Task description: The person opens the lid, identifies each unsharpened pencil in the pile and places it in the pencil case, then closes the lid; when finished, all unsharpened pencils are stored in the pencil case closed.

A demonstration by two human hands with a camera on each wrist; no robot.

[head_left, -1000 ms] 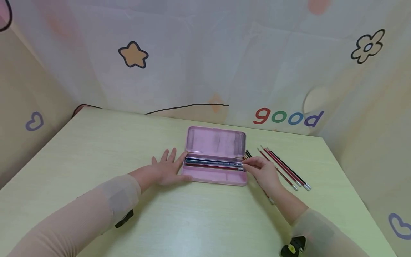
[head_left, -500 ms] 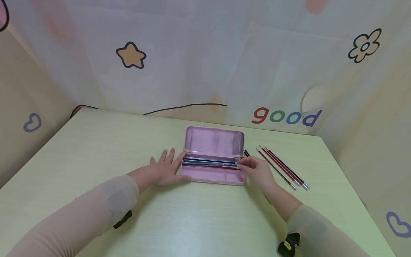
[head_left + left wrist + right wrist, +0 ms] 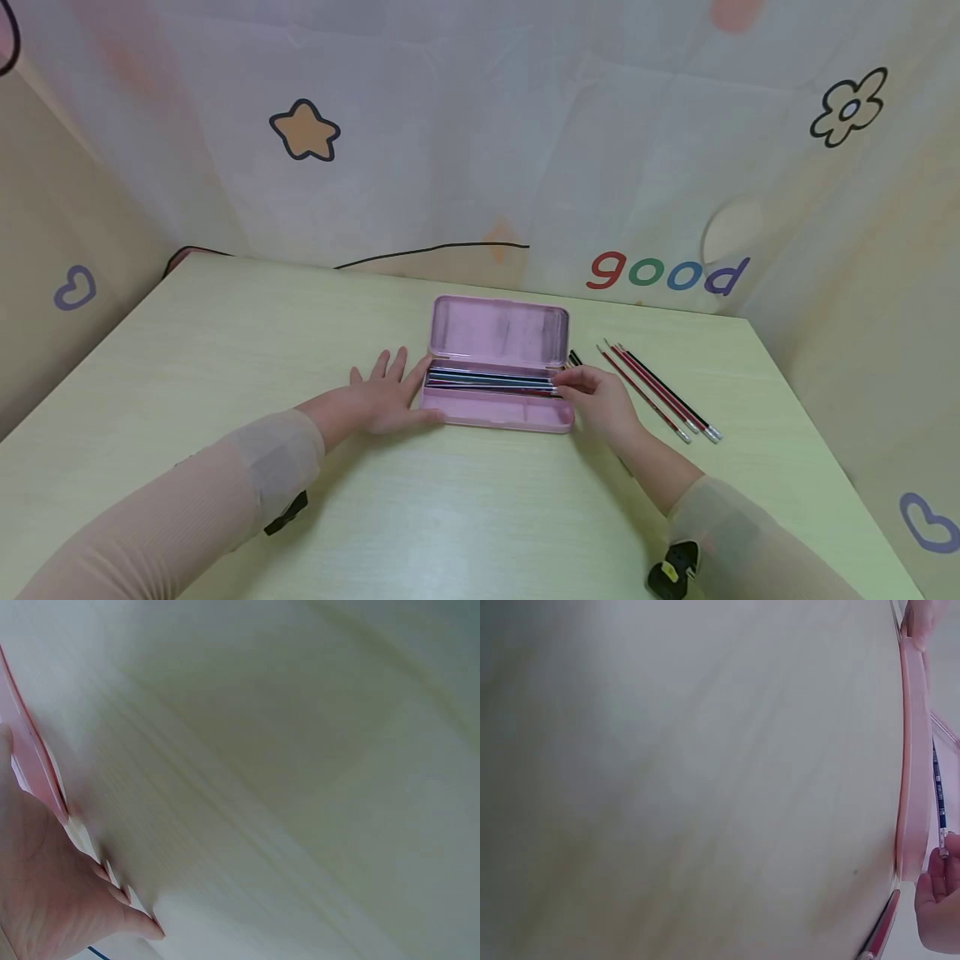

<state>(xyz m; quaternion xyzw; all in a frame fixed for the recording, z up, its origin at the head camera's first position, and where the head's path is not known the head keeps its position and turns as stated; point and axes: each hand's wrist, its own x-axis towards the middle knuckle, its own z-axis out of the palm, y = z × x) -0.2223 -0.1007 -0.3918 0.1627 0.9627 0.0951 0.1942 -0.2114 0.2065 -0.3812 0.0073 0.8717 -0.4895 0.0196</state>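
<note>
1. So the case point(image 3: 480, 418) sits just right of center in the frame, lid point(image 3: 498, 329) folded back, with a bunch of dark pencils point(image 3: 483, 380) lying lengthwise in the tray.
2. Right hand point(image 3: 606, 408) is at the case's right end, thumb and fingertips pinching the silver end of a dark pencil point(image 3: 940, 795). The right wrist view, far right edge, shows that best.
3. Left hand point(image 3: 375, 404) is flat and spread at the case's left end, thumb and index finger against it, not wrapped round anything. Can't tell how hard it's pressing.
4. Biggest risk imo: that pinch is right at the tip, so the long end is basically unsupported. A small twist could swing it across the others and leave them crossed.
5. The pencil end is also close to the right wall, so it could snag on the rim if it sits too far over.
6. If the left hand eases off while the right one pushes, the case might skid on the table point(image 3: 435, 508).
7. Loose pencils point(image 3: 651, 386) lie right of the right hand, and another one point(image 3: 575, 358) runs partly hidden behind it. A careless forearm sweep could send those rolling.
</note>
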